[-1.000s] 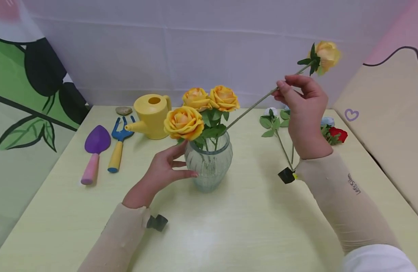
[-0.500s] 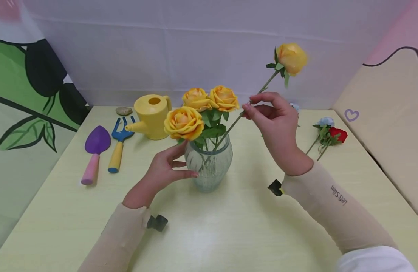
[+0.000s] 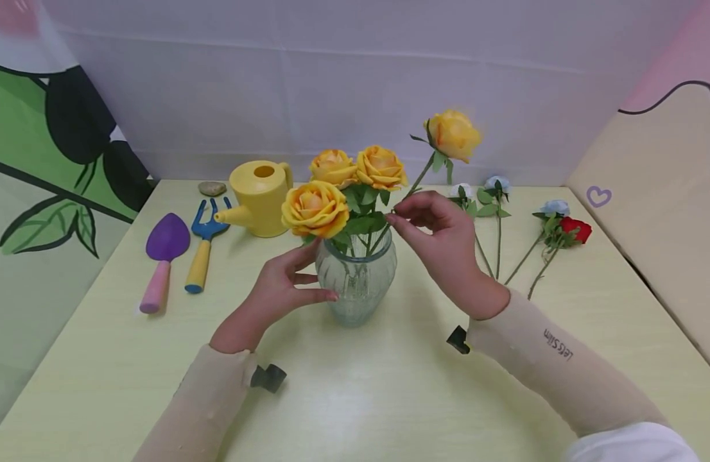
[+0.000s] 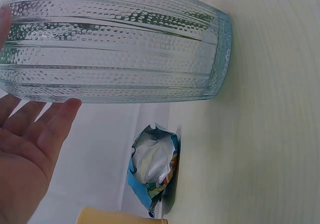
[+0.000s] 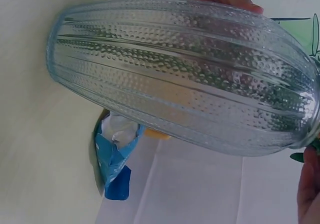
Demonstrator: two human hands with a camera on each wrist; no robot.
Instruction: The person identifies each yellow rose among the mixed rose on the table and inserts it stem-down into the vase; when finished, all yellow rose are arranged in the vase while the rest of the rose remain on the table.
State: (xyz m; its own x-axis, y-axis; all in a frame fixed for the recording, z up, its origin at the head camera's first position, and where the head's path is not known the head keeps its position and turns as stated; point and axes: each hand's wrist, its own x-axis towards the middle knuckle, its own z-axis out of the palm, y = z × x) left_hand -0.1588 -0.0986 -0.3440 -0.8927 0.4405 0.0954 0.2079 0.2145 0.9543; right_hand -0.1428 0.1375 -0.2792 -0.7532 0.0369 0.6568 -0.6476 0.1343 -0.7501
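In the head view a ribbed glass vase stands upright on the table, three yellow roses fanned over its rim. My left hand holds the vase's left side, thumb in front and fingers toward the back. My right hand pinches the stem of another yellow rose just above the rim; its lower stem runs down into the vase and its bloom leans right, higher than the others. Dimpled glass fills much of the right wrist view, where only part of the right hand shows.
Left of the vase are a yellow watering can, a purple trowel, a hand fork and a stone. Several loose flowers, including a red rose, lie on the right. A crumpled blue packet sits behind the vase.
My right hand has moved left and down with the yellow rose, and its stem has slid deeper into the vase. The left hand and the vase have stayed in place.
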